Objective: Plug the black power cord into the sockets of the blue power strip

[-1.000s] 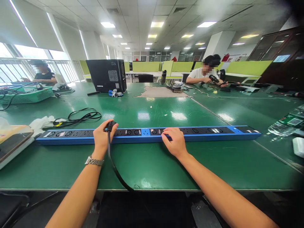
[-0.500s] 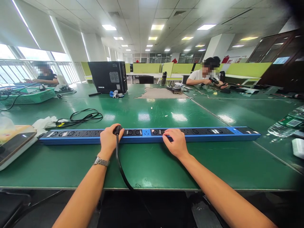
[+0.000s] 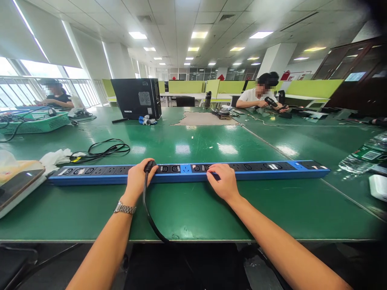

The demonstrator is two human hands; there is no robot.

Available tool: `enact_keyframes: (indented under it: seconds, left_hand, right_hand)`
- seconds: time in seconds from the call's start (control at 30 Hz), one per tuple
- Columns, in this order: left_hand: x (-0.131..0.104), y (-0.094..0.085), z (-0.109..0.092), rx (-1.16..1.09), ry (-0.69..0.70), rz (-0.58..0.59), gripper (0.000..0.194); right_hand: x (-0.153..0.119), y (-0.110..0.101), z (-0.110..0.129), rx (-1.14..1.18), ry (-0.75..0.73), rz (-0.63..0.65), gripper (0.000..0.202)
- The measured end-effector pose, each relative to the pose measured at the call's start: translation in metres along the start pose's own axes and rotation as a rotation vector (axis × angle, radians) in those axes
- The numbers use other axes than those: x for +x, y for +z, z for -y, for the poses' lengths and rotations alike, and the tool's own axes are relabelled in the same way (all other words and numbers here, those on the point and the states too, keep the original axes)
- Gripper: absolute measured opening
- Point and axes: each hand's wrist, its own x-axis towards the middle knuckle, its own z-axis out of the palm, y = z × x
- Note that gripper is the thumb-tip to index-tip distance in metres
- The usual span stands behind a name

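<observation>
A long blue and black power strip [image 3: 266, 175] with rows of sockets lies across the green table in front of me. My left hand [image 3: 136, 179], with a metal watch on the wrist, is closed around a black power plug [image 3: 148, 165] at the strip's sockets, left of centre. From the plug a black cord [image 3: 148, 209] hangs down over the table's near edge. Whether the plug is fully seated cannot be seen. My right hand [image 3: 224, 182] grips the strip right of centre, fingers bent over its top and thumb at the front side.
To the left lie a coiled black cable [image 3: 111, 147], a phone [image 3: 19, 183] and a green basket [image 3: 45, 123] of cords. A black computer case [image 3: 137, 98] stands behind. At right are a water bottle [image 3: 364, 153] and a white object [image 3: 378, 186]. Two people sit farther off.
My left wrist and the cord beside it have shifted slightly left, with the hand still on the plug. The right hand stays in place on the strip.
</observation>
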Motion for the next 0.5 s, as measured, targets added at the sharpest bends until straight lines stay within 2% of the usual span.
enact_keyframes:
  seconds: [0.2, 0.5]
  left_hand:
    - [0.0007, -0.0008, 0.0006, 0.028, -0.025, 0.011, 0.035]
    - [0.0040, 0.0014, 0.0049, 0.127, 0.035, 0.076, 0.030]
  right_hand:
    - [0.0002, -0.0011, -0.0005, 0.002, 0.005, 0.003, 0.014]
    - [0.0004, -0.0017, -0.0001, 0.004, 0.016, 0.010, 0.013]
